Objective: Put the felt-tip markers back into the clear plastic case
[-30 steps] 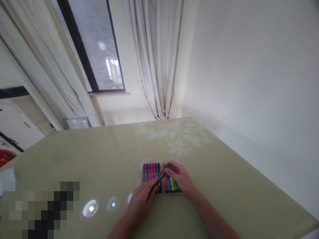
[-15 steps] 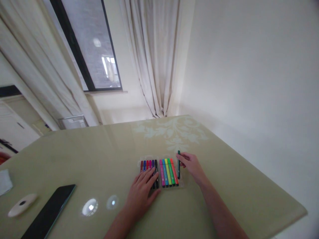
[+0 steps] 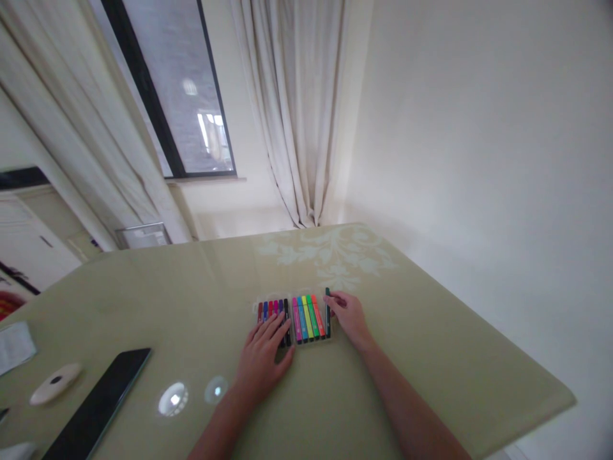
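Observation:
An opened clear plastic marker case [image 3: 313,344] lies flat on the table, with a row of colourful markers in each half. My left hand [image 3: 263,348] rests with fingers stretched over the darker markers in the left half, partly covering them. In the right half lie a pink marker [image 3: 297,321], a blue one, a yellow marker [image 3: 307,317], a green one and an orange marker [image 3: 318,317]. My right hand [image 3: 348,314] pinches a dark green marker [image 3: 328,322] near its upper end, at the right edge of the case beside the orange marker.
On the glossy table [image 3: 431,358], a black flat device [image 3: 98,406] lies at the left. Near it are a white oval object [image 3: 56,383] and a folded white paper or cloth [image 3: 16,346]. A wall [image 3: 479,160] borders the table's right side; curtains [image 3: 306,115] hang behind.
The view has shifted slightly, so hands and case appear further left and higher. My right hand has brought the dark green marker closer to the orange one. My left hand stays over the left half.

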Demonstrator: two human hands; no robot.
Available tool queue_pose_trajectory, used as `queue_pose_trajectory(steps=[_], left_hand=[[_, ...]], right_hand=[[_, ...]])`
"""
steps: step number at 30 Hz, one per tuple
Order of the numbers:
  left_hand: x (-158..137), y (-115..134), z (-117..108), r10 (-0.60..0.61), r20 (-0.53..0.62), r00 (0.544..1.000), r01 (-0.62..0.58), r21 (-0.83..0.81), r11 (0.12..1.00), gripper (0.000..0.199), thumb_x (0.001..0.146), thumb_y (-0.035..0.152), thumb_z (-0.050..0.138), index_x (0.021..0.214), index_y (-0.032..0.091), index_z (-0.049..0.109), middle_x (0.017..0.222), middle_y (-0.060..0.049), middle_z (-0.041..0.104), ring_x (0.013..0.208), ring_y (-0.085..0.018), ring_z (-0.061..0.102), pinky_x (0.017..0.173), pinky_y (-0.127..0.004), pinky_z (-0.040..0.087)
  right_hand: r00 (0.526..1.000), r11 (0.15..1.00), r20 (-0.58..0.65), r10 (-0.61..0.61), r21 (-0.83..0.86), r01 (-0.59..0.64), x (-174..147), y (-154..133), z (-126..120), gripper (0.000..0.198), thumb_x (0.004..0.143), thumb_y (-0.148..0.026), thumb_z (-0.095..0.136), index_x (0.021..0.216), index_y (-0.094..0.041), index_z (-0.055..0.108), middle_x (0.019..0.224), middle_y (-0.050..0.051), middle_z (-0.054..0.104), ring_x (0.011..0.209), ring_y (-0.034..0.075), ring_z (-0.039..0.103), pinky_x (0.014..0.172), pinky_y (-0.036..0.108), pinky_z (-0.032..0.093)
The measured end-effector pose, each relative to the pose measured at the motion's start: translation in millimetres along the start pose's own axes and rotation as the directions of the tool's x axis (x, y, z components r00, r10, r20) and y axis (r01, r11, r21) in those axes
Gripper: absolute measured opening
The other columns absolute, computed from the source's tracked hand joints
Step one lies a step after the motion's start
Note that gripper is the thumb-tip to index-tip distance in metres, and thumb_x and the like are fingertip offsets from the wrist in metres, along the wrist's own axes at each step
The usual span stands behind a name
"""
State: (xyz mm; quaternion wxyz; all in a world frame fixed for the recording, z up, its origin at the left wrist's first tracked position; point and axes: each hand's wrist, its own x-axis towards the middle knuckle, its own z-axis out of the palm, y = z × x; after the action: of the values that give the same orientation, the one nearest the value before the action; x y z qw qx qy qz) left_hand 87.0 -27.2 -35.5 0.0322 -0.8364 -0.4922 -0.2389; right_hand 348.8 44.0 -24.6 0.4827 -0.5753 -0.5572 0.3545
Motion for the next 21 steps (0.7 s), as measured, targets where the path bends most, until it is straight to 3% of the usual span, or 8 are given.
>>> queue_pose_trajectory(steps=[6, 10, 18, 21], left_hand=[[1, 0, 2, -0.013, -0.009, 1.0, 0.013, 0.003, 1.0, 0.053, 0.094, 0.039, 0.059, 0.146, 0.028, 0.056, 0.153, -0.006, 0.054, 0.14, -0.027, 0.052, 0.118, -0.048, 0.04], [2, 1, 1, -0.015, -0.016, 1.0, 0.015, -0.011, 1.0, 0.053, 0.094, 0.039, 0.059, 0.146, 0.028, 0.055, 0.153, -0.006, 0.054, 0.139, -0.027, 0.053, 0.118, -0.048, 0.039], [2, 1, 4, -0.018, -0.011, 1.0, 0.018, -0.018, 1.0, 0.053, 0.096, 0.04, 0.058, 0.147, 0.027, 0.054, 0.155, -0.007, 0.052, 0.141, -0.028, 0.051, 0.118, -0.051, 0.039], [1, 0, 5, -0.022, -0.022, 1.0, 0.021, -0.049, 0.999, 0.051, 0.098, 0.043, 0.055, 0.147, 0.027, 0.054, 0.153, -0.007, 0.054, 0.14, -0.028, 0.051, 0.117, -0.051, 0.039]], right_hand=[[0.997, 0.967, 0.022, -0.078, -0.242, 0.081, 7, -2, 11, 0.03, 0.086, -0.041, 0.066, 0.098, -0.017, 0.079, 0.085, 0.007, 0.077, 0.072, 0.02, 0.068, 0.07, 0.031, 0.053], [0.99, 0.902, 0.005, -0.141, -0.412, 0.13, 3, -4, 15, 0.027, 0.088, -0.031, 0.067, 0.11, -0.019, 0.076, 0.094, 0.007, 0.073, 0.072, 0.017, 0.065, 0.073, 0.03, 0.051], [0.982, 0.828, 0.054, -0.182, -0.53, 0.182, -1, -3, 20, 0.013, 0.095, -0.027, 0.058, 0.094, -0.022, 0.069, 0.102, 0.006, 0.068, 0.076, 0.016, 0.064, 0.07, 0.027, 0.046], [0.98, 0.867, 0.044, -0.196, -0.458, 0.194, 2, 2, 18, 0.013, 0.095, -0.026, 0.056, 0.097, -0.021, 0.068, 0.099, 0.005, 0.068, 0.075, 0.016, 0.064, 0.073, 0.029, 0.048]])
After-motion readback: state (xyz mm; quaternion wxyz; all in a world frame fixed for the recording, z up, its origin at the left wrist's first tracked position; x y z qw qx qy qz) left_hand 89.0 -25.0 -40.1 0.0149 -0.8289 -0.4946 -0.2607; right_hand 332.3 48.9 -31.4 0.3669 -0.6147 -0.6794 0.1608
